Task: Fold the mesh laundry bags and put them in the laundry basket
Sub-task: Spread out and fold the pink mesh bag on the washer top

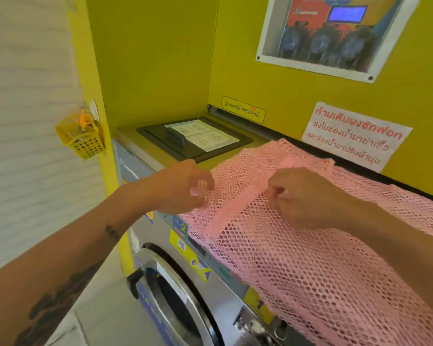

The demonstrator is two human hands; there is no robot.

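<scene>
A pink mesh laundry bag (310, 265) lies spread over the top of a front-loading washing machine (210, 290) and hangs down over its front panel. A raised ridge of mesh runs between my hands. My left hand (183, 188) pinches the bag's left edge near the machine's front corner. My right hand (308, 196) is closed on a fold of mesh just to the right of that ridge. No laundry basket is in view.
A black detergent drawer lid (195, 138) with white labels sits on the machine's top at the back left. Yellow walls enclose the machine, with a paper notice (355, 136) and a framed poster (330, 33). A small yellow perforated basket (83, 138) hangs on the left wall edge.
</scene>
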